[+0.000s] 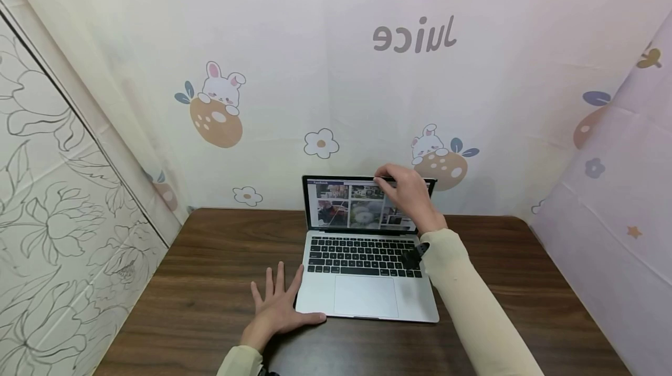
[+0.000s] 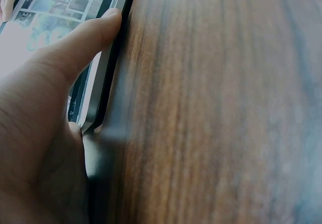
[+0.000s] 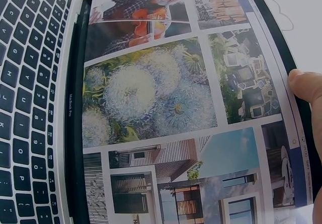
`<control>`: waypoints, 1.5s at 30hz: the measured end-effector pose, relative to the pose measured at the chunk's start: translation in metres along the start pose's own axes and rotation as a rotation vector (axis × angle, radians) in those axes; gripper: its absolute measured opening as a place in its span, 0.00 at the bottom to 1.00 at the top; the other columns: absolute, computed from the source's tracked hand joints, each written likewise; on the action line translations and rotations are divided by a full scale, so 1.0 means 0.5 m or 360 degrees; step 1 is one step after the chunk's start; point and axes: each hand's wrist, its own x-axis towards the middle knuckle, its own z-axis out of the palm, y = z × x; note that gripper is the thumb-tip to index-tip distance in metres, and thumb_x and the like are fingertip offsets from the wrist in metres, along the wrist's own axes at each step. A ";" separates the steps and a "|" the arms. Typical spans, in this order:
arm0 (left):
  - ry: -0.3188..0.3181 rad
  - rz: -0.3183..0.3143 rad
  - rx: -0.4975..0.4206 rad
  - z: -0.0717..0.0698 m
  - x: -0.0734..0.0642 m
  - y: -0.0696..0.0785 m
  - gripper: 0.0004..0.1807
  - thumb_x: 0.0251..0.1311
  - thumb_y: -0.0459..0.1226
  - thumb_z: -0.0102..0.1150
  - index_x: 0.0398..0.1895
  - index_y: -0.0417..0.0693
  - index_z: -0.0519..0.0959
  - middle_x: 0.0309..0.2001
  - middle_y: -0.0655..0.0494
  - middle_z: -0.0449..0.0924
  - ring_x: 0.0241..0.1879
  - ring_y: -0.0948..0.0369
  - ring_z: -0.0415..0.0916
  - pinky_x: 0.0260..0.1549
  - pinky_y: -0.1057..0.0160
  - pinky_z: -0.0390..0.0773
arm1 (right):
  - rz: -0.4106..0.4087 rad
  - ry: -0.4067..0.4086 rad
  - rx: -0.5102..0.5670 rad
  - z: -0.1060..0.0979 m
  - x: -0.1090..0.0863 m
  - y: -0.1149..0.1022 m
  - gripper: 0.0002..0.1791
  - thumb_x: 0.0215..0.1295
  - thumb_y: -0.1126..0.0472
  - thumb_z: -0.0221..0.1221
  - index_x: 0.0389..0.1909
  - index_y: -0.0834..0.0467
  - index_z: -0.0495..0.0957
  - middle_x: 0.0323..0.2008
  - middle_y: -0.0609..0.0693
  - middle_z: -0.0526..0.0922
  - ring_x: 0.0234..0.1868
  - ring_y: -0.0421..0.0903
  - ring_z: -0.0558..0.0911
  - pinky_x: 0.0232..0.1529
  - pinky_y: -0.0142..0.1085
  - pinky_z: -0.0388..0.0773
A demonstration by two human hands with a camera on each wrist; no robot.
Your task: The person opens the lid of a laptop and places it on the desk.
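A silver laptop (image 1: 415,300) stands unfolded on the table, its lit screen (image 1: 366,214) showing a page of pictures. My right hand (image 1: 412,195) reaches over the keyboard (image 1: 362,256) and pinches the screen's top edge, thumb on the display side and fingers behind it. In the right wrist view the thumb tip (image 3: 300,83) lies on the black bezel. My left hand (image 1: 280,306) is spread at the laptop's front left corner. Its thumb (image 2: 95,32) lies along the front edge and its index fingertip is at the left side; the other fingers point across the tabletop.
The dark wooden table (image 1: 226,253) extends to both sides of the laptop. Behind it hangs a pale curtain (image 1: 325,73) printed with rabbits and flowers. A panel with line-drawn flowers (image 1: 58,218) closes off the left, and another curtain (image 1: 619,218) the right.
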 end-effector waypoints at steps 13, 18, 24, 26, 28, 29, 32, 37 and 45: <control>-0.0008 -0.0019 -0.0011 0.009 0.003 -0.008 0.74 0.28 0.86 0.59 0.84 0.72 0.48 0.84 0.42 0.30 0.82 0.38 0.23 0.67 0.26 0.14 | 0.0014 -0.0038 0.0009 0.004 0.005 0.001 0.07 0.71 0.58 0.65 0.45 0.55 0.85 0.42 0.53 0.89 0.42 0.51 0.87 0.45 0.49 0.84; 0.0002 -0.0014 -0.0047 0.006 0.004 -0.006 0.73 0.29 0.85 0.61 0.84 0.70 0.50 0.84 0.41 0.33 0.82 0.37 0.25 0.67 0.25 0.15 | 0.0034 -0.0058 0.0015 0.005 0.008 0.003 0.07 0.72 0.57 0.65 0.45 0.55 0.85 0.43 0.53 0.89 0.43 0.51 0.87 0.46 0.50 0.84; 0.0000 -0.0018 -0.0059 0.002 0.001 -0.002 0.72 0.31 0.84 0.62 0.83 0.68 0.52 0.84 0.41 0.34 0.82 0.36 0.26 0.67 0.25 0.16 | 0.0054 -0.0072 0.0022 0.007 0.011 0.007 0.07 0.72 0.57 0.65 0.45 0.55 0.85 0.43 0.53 0.89 0.43 0.51 0.87 0.46 0.50 0.84; 0.0000 -0.0017 -0.0057 0.002 -0.001 -0.002 0.72 0.31 0.83 0.62 0.83 0.68 0.51 0.84 0.40 0.34 0.82 0.36 0.26 0.67 0.25 0.16 | 0.0052 -0.0073 0.0023 0.009 0.013 0.008 0.07 0.72 0.57 0.64 0.45 0.55 0.85 0.43 0.53 0.89 0.42 0.51 0.87 0.46 0.50 0.84; 0.0007 -0.0012 -0.0052 0.001 -0.001 -0.002 0.72 0.31 0.83 0.62 0.83 0.68 0.52 0.84 0.40 0.34 0.82 0.36 0.27 0.67 0.24 0.17 | 0.0050 -0.0070 0.0024 0.009 0.015 0.009 0.07 0.73 0.57 0.64 0.45 0.55 0.85 0.43 0.53 0.89 0.42 0.51 0.87 0.45 0.50 0.84; 0.0004 -0.0014 -0.0045 0.000 -0.001 -0.001 0.72 0.31 0.84 0.62 0.83 0.68 0.51 0.84 0.40 0.34 0.82 0.36 0.26 0.67 0.24 0.17 | 0.0050 -0.0070 0.0025 0.008 0.016 0.010 0.07 0.72 0.57 0.64 0.45 0.55 0.85 0.43 0.53 0.89 0.42 0.51 0.87 0.46 0.49 0.84; 0.0009 -0.0015 -0.0037 -0.002 0.000 0.001 0.72 0.31 0.83 0.62 0.83 0.68 0.52 0.84 0.40 0.34 0.82 0.36 0.26 0.68 0.23 0.19 | 0.0047 -0.0069 0.0033 0.008 0.021 0.011 0.07 0.72 0.57 0.64 0.45 0.55 0.85 0.42 0.52 0.89 0.42 0.51 0.87 0.46 0.49 0.84; 0.0007 -0.0015 -0.0020 0.000 0.003 0.001 0.72 0.32 0.83 0.63 0.84 0.68 0.51 0.84 0.39 0.34 0.82 0.35 0.27 0.67 0.23 0.20 | 0.0053 -0.0087 0.0035 0.009 0.025 0.014 0.06 0.73 0.57 0.64 0.45 0.55 0.84 0.43 0.52 0.89 0.42 0.51 0.87 0.46 0.50 0.84; 0.0010 -0.0007 -0.0021 0.001 0.004 0.000 0.72 0.31 0.84 0.61 0.83 0.69 0.51 0.84 0.40 0.33 0.82 0.36 0.26 0.67 0.23 0.19 | 0.0074 -0.0107 0.0020 0.011 0.029 0.022 0.06 0.73 0.57 0.63 0.45 0.54 0.84 0.43 0.52 0.89 0.42 0.51 0.87 0.46 0.50 0.84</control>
